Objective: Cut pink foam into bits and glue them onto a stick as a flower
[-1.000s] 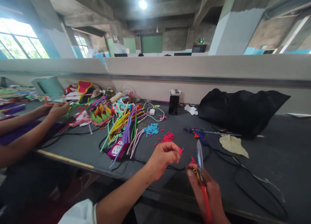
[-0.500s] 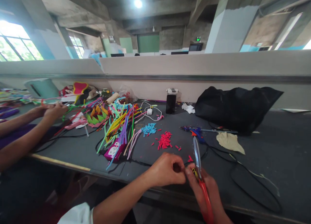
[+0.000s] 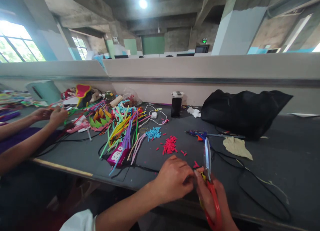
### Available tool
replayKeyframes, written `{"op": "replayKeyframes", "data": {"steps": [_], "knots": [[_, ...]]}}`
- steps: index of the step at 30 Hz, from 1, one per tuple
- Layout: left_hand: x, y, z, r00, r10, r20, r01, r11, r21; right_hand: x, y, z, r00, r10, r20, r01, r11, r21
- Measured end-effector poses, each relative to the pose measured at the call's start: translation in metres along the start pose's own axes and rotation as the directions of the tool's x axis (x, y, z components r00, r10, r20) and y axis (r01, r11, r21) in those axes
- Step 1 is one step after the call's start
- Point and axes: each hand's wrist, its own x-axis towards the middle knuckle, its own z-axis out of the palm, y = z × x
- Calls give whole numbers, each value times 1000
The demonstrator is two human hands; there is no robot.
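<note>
One pair of red-handled scissors (image 3: 215,201) sits clamped in the right hand (image 3: 207,194), blades up, nearer than the pink pile (image 3: 170,145) and right of it. The left hand (image 3: 175,177), fingers curled, is just nearer than the pile — its pinch is hidden, cannot tell. One blue pile (image 3: 153,133) lies left beyond it — bare tabletop (image 3: 280,157) opens far right.

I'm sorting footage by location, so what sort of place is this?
Probably a craft workshop: the long table bears a bunch of colorful strips and what looks like a glue gun, and the right hand holds red-handled scissors.
</note>
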Motion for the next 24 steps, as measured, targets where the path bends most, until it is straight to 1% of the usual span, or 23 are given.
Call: {"op": "replayKeyframes", "data": {"steps": [3, 5, 7, 8, 9, 10, 11, 12, 13, 14, 15, 16, 17, 18, 20, 22, 24], "knots": [[0, 1, 1, 1000, 11, 13, -12, 998, 64, 0, -3, 2, 1000, -1, -1, 1, 1000, 28], [0, 1, 2, 1000, -3, 18, 3, 999, 34, -2, -5, 4, 1000, 8, -5, -8, 998, 61], [1, 1, 1, 998, -58, 0, 58, 995, -81, -4, -6, 6, 999, 40, -35, -36, 995, 95], [2, 0, 1, 993, -114, -15, 109, 979, -172, -5, -6, 7, 997, 60, -56, -54, 993, 108], [3, -1, -1, 981, -190, -26, 175, 942, -285, -5, -6, 7, 993, 80, -82, -71, 991, 112], [4, -2, -2, 959, -282, -30, 245, 876, -415, -5, -6, 6, 990, 90, -105, -80, 992, 98], [5, -4, -5, 924, -381, -23, 306, 775, -553, -4, -6, 5, 989, 79, -125, -72, 995, 63], [7, -5, -7, 880, -475, 0, 345, 639, -688, -3, -6, 4, 990, 48, -134, -48, 999, 5], [8, -7, -10, 833, -552, 32, 348, 480, -805, -2, -6, 3, 991, 5, -134, -15, 997, -76], [10, -8, -12, 795, -603, 63, 313, 319, -894, -1, -5, 3, 992, -42, -123, 21, 985, -173], [11, -9, -14, 771, -631, 86, 250, 176, -952, -1, -4, 3, 991, -86, -101, 56, 961, -269], [13, -10, -16, 761, -642, 98, 177, 61, -982, -1, -3, 4, 990, -117, -74, 84, 933, -351], [14, -11, -17, 762, -640, 99, 110, -23, -994, -2, -2, 5, 989, -139, -54, 104, 903, -418], [15, -11, -17, 770, -631, 96, 56, -82, -995, -3, -1, 8, 987, -154, -42, 116, 874, -472], [16, -9, -17, 784, -614, 92, -5, -155, -988, -7, 1, 12, 982, -186, -26, 143, 829, -541], [16, -7, -16, 786, -610, 99, -32, -200, -979, -10, 2, 16, 977, -215, -19, 165, 802, -573], [15, -4, -16, 778, -620, 102, -46, -218, -975, -11, 3, 18, 973, -229, -11, 178, 788, -589]]}}
